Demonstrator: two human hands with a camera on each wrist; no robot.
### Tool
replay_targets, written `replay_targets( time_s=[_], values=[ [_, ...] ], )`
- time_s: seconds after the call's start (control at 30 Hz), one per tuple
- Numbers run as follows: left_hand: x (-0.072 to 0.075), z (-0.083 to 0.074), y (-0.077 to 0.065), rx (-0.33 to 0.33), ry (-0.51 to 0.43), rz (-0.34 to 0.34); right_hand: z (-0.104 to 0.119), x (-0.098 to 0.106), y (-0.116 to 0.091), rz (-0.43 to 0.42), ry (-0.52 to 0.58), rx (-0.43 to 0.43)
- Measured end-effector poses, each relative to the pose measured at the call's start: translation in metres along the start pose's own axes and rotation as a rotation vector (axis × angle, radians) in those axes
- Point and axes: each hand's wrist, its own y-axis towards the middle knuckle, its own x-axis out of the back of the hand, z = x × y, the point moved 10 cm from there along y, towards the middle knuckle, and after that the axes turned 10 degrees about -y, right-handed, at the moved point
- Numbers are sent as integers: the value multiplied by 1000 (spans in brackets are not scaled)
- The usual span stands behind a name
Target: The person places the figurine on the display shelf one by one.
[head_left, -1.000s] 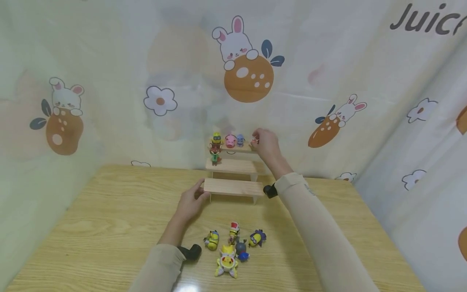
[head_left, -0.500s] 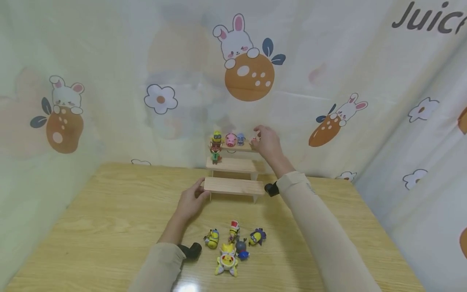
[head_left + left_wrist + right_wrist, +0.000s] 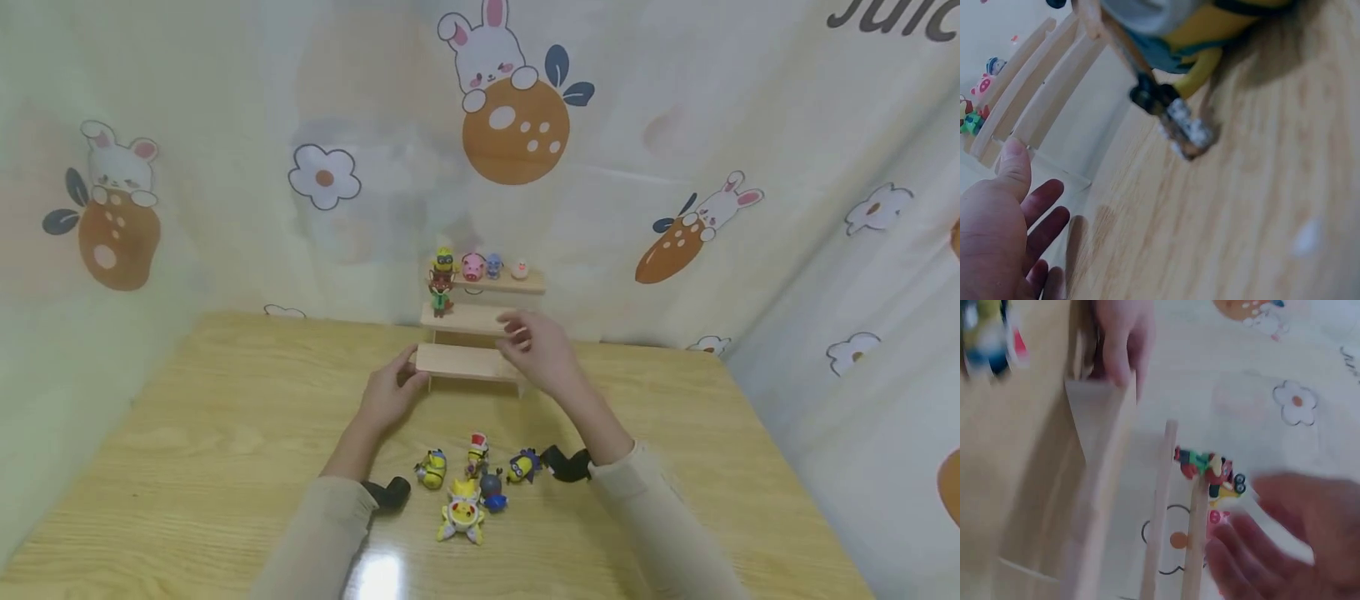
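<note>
A three-tier wooden display stand (image 3: pixel 459 362) stands near the back of the table. My left hand (image 3: pixel 390 393) holds the left end of its lowest shelf, with the thumb (image 3: pixel 1015 164) against the front edge. My right hand (image 3: pixel 542 350) hovers before the stand's right side with loosely bent fingers and nothing in them. On the top shelf stand a yellow minion figure (image 3: pixel 444 261), a pink pig figure (image 3: pixel 472 266), a small blue figure (image 3: pixel 493 266) and a white chick-like figure (image 3: pixel 520 268). A fox figure (image 3: pixel 441 297) in green stands at the middle shelf's left end.
Several figures lie before the stand: a yellow minion (image 3: pixel 432 470), one with a red hat (image 3: pixel 477 453), a purple-haired minion (image 3: pixel 522 466), a dark blue figure (image 3: pixel 492 490) and a large yellow-and-white figure (image 3: pixel 462 512). A patterned curtain (image 3: pixel 405 208) hangs behind.
My right hand has left the white figure on the top shelf and come down and nearer. The left hand has stayed at the lowest shelf. The head view has tilted slightly downward.
</note>
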Motion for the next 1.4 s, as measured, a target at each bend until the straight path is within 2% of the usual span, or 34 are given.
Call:
replay_targets(
  time_s=[0.1,0.23,0.4,0.53,0.67,0.83,1.07,1.23,1.4],
  values=[
    [3,0,1,-1,12,-6,16,-33,-24,184,-59,91],
    [5,-1,1,-5,20,-16,28,-70,-50,369,-89,182],
    [2,-2,0,-7,26,-4,30,-96,-68,496,-133,210],
    [2,-3,-1,-1,29,-4,33,-104,-73,528,-209,250],
    [4,-2,-1,5,29,-17,34,-110,-77,568,-240,284],
    [2,-3,0,4,43,-5,32,-114,-83,586,-274,283],
    [1,-3,-1,20,56,-9,40,-116,-92,550,-390,311],
    [1,-4,-1,2,57,-13,45,-118,-96,521,-485,298],
    [1,-3,-2,1,57,-15,46,-118,-95,491,-513,280]
  ],
)
